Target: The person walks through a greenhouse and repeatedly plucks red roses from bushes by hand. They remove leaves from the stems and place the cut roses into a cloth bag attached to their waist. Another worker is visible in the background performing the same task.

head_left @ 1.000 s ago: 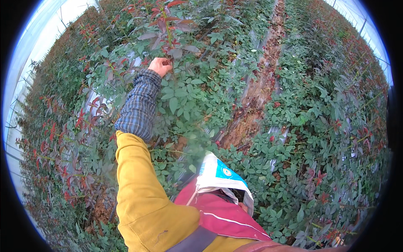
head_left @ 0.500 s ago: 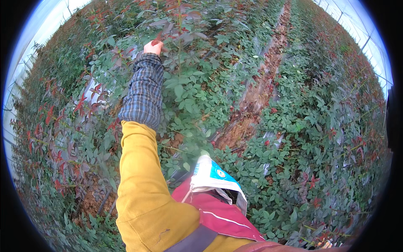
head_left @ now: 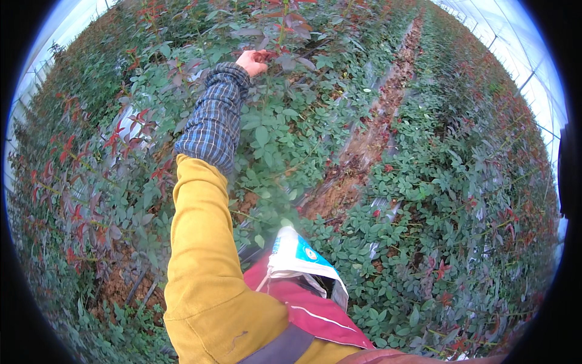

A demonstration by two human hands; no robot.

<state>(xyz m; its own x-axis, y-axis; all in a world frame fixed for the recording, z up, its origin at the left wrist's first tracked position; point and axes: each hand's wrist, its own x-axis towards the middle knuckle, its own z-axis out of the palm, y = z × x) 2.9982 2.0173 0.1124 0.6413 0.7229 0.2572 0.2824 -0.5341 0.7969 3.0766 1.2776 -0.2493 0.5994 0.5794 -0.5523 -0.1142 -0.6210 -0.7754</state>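
Observation:
My left hand (head_left: pixel 251 62) reaches far forward into tall bushes, its fingers curled closed around a small dark-red leaf (head_left: pixel 260 56). Right beside it rises a leafy stem with reddish top leaves (head_left: pixel 295 23), and the fingertips are close to this stem. A checked cuff (head_left: pixel 213 118) and a mustard-yellow sleeve (head_left: pixel 203 242) cover that arm. At my waist hangs a white-and-blue bag (head_left: pixel 303 255), its mouth partly open, over a red apron (head_left: pixel 315 309). My right hand is out of the picture.
Dense green foliage (head_left: pixel 418 261) with red young shoots (head_left: pixel 76 212) stands on both sides. A brown soil path (head_left: pixel 357 158) strewn with red bits runs away ahead. Dark thin pipes (head_left: pixel 138 288) lie on soil at lower left. Clear sheeting on a frame (head_left: pixel 509 36) rises beyond.
My left hand has moved to the right, closer to the red-topped stem, with the dark-red leaf still in its fingers. The view has shifted slightly.

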